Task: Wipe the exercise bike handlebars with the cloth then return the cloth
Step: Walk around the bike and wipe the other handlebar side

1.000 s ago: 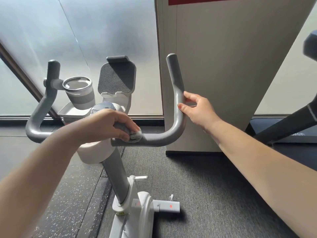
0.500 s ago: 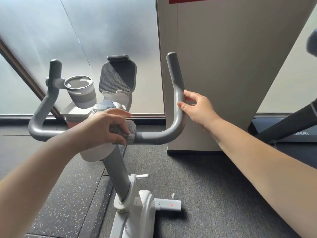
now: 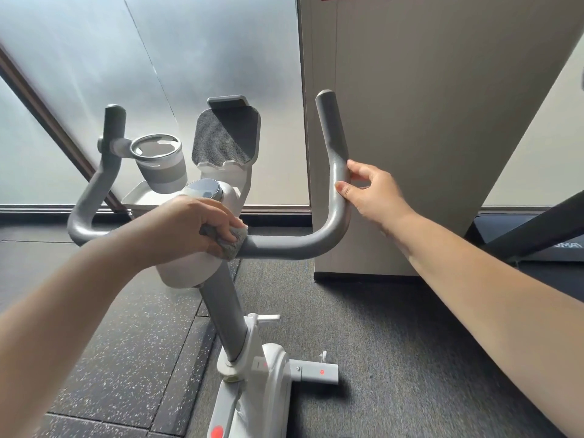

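The exercise bike's grey handlebars curve up on both sides of a white console. My left hand is wrapped around the bar near its middle, shut on a small grey cloth that is pressed against the tube. My right hand rests on the right upright of the handlebar, thumb and fingers lightly pinching it from the side. The left upright stands free.
A cup holder and a tablet holder sit behind the console. The bike's grey post runs down to the white frame. A beige cabinet stands close behind the right bar; a treadmill is at right.
My left hand slid the cloth along the middle of the bar, leftward then back right a little. My right hand kept its place on the right upright.
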Demonstrator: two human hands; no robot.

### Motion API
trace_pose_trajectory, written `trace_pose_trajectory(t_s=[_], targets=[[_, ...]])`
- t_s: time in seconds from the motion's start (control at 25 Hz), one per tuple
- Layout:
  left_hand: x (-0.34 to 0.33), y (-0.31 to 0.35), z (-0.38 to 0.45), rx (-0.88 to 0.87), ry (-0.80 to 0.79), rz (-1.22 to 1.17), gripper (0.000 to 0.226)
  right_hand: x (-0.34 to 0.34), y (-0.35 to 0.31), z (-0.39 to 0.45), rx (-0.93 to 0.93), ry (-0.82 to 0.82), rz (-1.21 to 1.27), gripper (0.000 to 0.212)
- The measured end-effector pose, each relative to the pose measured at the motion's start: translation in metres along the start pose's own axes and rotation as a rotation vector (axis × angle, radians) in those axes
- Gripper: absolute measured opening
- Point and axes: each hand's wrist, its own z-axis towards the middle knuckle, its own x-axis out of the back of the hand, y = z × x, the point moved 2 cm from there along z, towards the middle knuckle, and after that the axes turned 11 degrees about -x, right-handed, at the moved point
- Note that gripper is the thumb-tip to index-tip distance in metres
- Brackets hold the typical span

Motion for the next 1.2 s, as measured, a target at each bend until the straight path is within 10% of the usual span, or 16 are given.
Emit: trace_pose_trajectory(t_s=[0.88,1.2], targets=[[-0.023,0.040,0.035,0.052,0.084,-0.260,0.026,0.002,0.001,0.002,0.005,-0.008,0.060,0.056],[-0.030,0.119,0.089,-0.011,0.519,-0.380,0.017,0.010,0.004,0.011,-0.010,-0.027,0.043,0.044]])
